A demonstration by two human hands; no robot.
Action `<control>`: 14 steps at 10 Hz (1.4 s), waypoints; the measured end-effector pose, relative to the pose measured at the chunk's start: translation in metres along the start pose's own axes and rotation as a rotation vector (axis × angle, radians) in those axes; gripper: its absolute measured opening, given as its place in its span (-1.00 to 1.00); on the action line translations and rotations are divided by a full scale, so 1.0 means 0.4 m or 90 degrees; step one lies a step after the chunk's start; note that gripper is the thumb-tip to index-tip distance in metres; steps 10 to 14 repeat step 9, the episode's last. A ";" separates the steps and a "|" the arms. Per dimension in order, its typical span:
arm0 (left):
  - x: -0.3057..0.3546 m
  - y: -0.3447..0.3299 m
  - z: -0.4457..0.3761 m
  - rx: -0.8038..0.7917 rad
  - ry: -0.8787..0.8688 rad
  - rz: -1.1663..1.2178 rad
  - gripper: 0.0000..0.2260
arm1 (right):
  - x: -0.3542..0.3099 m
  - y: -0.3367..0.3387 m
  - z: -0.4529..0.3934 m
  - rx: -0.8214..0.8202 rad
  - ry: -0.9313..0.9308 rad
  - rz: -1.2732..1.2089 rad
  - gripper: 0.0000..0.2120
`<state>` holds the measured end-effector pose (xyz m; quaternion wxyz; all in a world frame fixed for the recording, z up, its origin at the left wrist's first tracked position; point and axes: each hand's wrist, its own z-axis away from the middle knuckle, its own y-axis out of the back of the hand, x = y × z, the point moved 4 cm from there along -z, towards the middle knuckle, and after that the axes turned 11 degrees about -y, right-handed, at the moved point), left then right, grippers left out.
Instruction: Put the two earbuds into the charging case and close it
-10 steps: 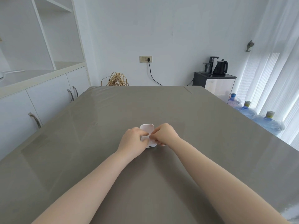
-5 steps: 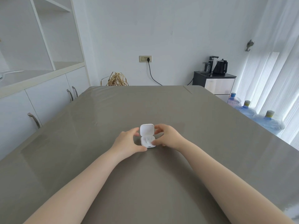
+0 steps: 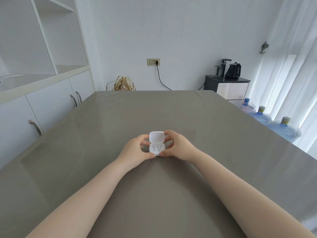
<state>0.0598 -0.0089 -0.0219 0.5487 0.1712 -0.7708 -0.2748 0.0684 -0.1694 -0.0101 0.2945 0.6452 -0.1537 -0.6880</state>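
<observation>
A small, glossy white charging case [image 3: 157, 146] with rounded corners sits open on the smooth grey table [image 3: 214, 134], apparently with both earbuds [image 3: 158, 148] seated. The left hand [image 3: 135, 150] and right hand [image 3: 178, 145] pinch its sides, thumbs at its front edge.

Both hands [image 3: 137, 148] grip the open charging case [image 3: 157, 148] (earbuds [image 3: 158, 147] seated inside) on the table [image 3: 205, 134].

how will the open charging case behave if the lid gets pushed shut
The charging case looks like rigid, glossy plastic, so probably light and apt to slide on the smooth table. Its raised lid could tip it backward; the left hand and right hand brace it.
</observation>
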 end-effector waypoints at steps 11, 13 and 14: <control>0.007 -0.008 0.014 0.027 0.004 -0.102 -0.58 | 0.025 0.002 0.020 0.035 -0.001 0.098 -0.41; 0.007 -0.008 0.014 0.027 0.004 -0.102 -0.58 | 0.025 0.002 0.020 0.035 -0.001 0.098 -0.41; 0.007 -0.008 0.014 0.027 0.004 -0.102 -0.58 | 0.025 0.002 0.020 0.035 -0.001 0.098 -0.41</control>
